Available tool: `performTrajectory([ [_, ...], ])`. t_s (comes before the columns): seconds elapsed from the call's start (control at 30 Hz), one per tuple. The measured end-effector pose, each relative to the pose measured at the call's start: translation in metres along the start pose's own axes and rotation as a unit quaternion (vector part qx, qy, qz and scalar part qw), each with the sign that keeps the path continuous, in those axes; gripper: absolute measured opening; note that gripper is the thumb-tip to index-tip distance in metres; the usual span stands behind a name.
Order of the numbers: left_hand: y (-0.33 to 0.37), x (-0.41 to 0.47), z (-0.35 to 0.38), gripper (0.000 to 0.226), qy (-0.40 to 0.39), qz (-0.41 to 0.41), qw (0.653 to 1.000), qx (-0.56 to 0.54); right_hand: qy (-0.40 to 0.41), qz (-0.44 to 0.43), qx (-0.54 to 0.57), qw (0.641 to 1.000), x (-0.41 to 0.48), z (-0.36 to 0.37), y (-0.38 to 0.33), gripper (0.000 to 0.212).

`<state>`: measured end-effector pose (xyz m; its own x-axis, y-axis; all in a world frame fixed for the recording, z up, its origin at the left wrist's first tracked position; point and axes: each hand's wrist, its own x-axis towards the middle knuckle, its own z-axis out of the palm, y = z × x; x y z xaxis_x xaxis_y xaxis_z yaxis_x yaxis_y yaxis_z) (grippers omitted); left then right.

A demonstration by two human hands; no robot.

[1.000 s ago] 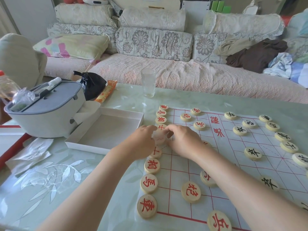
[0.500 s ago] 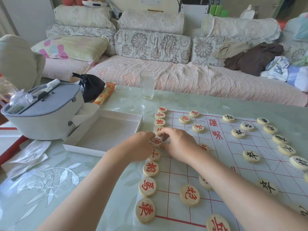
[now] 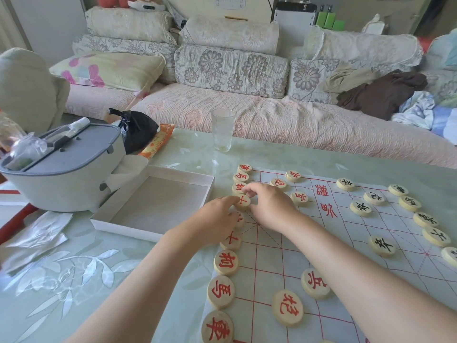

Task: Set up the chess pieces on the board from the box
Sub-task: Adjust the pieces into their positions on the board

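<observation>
Pinched red piece (image 3: 242, 201) in curled right hand (image 3: 269, 206), braced with straight left hand (image 3: 217, 226) fingertips (tight column, could've knocked neighbours (image 3: 239, 188)).

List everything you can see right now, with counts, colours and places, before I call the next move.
table: one, pale green, in front of sofa
board: one, white with red lines, on table
red chess pieces: at least fourteen, red characters on pale discs, board's left part
black chess pieces: nine showing, black characters, board's right part
box: one, white, empty, left of board
glass: one, clear, beyond board
lidded container: one, grey, table's left end
bag: one, black, behind container
left hand: one, fingertips touching red piece in left column
right hand: one, grip pinching same piece
</observation>
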<state>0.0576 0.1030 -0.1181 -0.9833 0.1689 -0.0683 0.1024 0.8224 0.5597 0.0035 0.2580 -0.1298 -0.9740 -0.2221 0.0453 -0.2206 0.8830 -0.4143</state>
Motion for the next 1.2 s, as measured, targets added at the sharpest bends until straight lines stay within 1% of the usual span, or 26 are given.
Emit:
performTrajectory([
  [0.17,-0.005,0.006,0.001,0.051,0.011,0.002,1.0,-0.016,-0.001,-0.003,0.012,1.0,0.001,0.001,0.003,0.037],
  [0.37,-0.007,0.012,0.003,0.048,0.011,0.0,1.0,0.017,-0.003,-0.022,0.018,1.0,0.002,0.003,0.004,0.028],
  [0.5,-0.008,0.011,0.002,0.049,0.018,-0.002,1.0,0.012,0.004,-0.029,0.014,0.999,0.005,0.005,0.005,0.03],
  [0.63,-0.002,0.014,-0.008,0.048,0.057,0.022,0.998,-0.015,0.024,-0.018,0.023,0.999,0.012,-0.006,0.011,0.033],
  [0.73,-0.004,0.033,-0.019,0.046,0.066,0.037,0.996,0.04,0.023,-0.003,0.012,1.0,0.027,-0.014,0.015,0.035],
  [0.83,-0.013,0.059,-0.024,0.044,0.052,0.041,0.992,0.108,0.01,0.005,0.007,1.0,0.041,-0.013,0.017,0.037],
  [0.93,-0.019,0.079,-0.022,0.04,0.032,0.048,0.987,0.152,-0.009,-0.002,-0.002,1.0,0.049,-0.007,0.018,0.03],
  [1.1,-0.023,0.099,-0.016,0.03,0.031,0.062,0.99,0.119,-0.019,-0.018,0.004,1.0,0.055,-0.003,0.015,0.02],
  [1.2,-0.024,0.108,-0.015,0.025,0.027,0.064,0.992,0.105,-0.025,-0.025,0.009,0.999,0.056,-0.004,0.014,0.019],
])
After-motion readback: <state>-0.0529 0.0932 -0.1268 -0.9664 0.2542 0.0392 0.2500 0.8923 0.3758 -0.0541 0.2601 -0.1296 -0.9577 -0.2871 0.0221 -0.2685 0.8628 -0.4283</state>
